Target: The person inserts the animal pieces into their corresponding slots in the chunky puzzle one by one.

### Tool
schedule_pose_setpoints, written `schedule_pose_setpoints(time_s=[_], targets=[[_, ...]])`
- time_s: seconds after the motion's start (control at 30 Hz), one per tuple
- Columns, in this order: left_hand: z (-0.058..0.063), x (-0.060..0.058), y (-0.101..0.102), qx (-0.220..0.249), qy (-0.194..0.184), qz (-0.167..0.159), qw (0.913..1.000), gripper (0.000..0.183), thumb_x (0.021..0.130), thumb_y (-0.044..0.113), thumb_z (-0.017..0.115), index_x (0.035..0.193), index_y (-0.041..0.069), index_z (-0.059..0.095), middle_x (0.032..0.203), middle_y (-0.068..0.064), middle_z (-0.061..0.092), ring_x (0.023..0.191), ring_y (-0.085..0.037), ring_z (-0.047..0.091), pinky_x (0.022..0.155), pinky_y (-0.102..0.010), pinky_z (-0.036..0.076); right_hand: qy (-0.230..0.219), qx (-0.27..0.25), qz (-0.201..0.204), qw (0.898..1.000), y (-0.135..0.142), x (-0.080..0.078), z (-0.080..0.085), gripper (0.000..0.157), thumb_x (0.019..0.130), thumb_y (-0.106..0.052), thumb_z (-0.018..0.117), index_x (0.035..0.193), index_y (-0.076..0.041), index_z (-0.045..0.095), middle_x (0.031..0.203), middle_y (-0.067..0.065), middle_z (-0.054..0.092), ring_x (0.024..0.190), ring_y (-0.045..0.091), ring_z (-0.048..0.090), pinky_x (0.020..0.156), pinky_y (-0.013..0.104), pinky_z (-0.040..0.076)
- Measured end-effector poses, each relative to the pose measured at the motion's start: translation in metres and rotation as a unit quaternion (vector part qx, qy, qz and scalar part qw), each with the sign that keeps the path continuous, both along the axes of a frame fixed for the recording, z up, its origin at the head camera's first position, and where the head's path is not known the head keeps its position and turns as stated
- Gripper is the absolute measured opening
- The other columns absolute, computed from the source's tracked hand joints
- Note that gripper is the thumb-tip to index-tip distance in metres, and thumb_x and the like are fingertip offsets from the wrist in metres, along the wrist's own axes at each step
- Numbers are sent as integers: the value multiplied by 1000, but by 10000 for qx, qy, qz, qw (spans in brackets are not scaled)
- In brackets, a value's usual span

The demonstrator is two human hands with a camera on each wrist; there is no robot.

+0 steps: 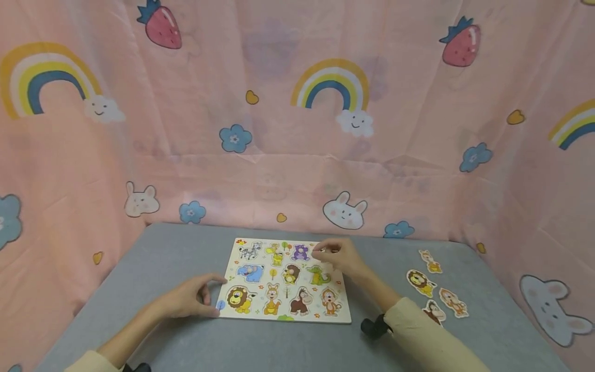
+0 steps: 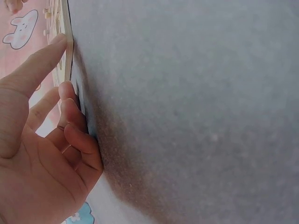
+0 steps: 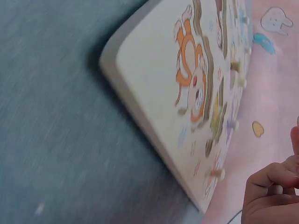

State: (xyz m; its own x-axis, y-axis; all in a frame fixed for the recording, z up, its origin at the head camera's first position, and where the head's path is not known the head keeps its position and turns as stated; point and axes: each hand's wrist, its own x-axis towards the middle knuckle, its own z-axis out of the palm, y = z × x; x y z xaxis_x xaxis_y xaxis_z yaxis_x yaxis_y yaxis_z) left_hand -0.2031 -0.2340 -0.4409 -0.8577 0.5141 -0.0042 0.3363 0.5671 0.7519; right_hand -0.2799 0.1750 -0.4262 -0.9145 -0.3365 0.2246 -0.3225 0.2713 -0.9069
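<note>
A light wooden animal puzzle board lies flat on the grey table. My left hand is at its left edge, thumb by the near corner. In the left wrist view the thumb tip touches the board's side, the other fingers loosely bent. Over the far right corner is my right hand, its thumb and forefinger close together beside the purple hippo piece; no piece shows between them. Several knobbed pieces sit in the back rows, including an elephant and a crocodile. The front row shows lion, kangaroo, gorilla and monkey pictures.
To the right of the board lie loose pieces: a kangaroo, a lion, a monkey and a gorilla partly behind the right sleeve. A pink patterned cloth hangs behind and at both sides of the table.
</note>
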Motion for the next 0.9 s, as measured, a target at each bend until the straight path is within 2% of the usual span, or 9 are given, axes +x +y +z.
schedule_pose_setpoints(time_s=[0.17, 0.3, 0.67, 0.73, 0.9], targets=[[0, 1, -1, -59, 21, 7, 10000, 70, 78, 20, 89, 137, 2, 56, 77, 0, 57, 67, -14, 51, 62, -27, 42, 35, -68, 9, 10000, 14, 0, 1, 25, 93, -13, 77, 105, 8, 73, 60, 1, 41, 55, 12, 33, 52, 25, 31], [0, 0, -1, -55, 22, 24, 10000, 69, 78, 19, 89, 137, 3, 56, 77, 0, 57, 66, -14, 51, 60, -26, 42, 55, -107, -86, 9999, 28, 1, 3, 22, 93, -13, 76, 104, 6, 74, 61, 1, 40, 56, 12, 32, 54, 27, 31], [3, 0, -1, -42, 13, 11, 10000, 68, 79, 18, 89, 136, 2, 56, 77, 0, 57, 66, -13, 51, 60, -26, 41, 169, 325, -463, 9983, 73, 15, 10, 21, 95, -15, 74, 106, 3, 74, 75, 19, 56, 60, 13, 42, 57, 30, 40], [3, 0, -1, -37, 1, 6, 10000, 68, 79, 19, 89, 136, 3, 56, 77, 0, 57, 66, -13, 51, 60, -26, 41, 240, 378, -490, 9978, 81, 18, 8, 20, 95, -14, 74, 105, 4, 74, 74, 18, 56, 61, 13, 43, 57, 30, 41], [3, 1, -1, -27, -34, -7, 10000, 68, 79, 18, 89, 136, 2, 56, 79, -2, 57, 65, -13, 51, 59, -26, 42, 301, 491, -564, 9968, 100, 29, 5, 17, 93, -11, 75, 103, 3, 75, 69, 3, 54, 63, 11, 45, 60, 30, 41]])
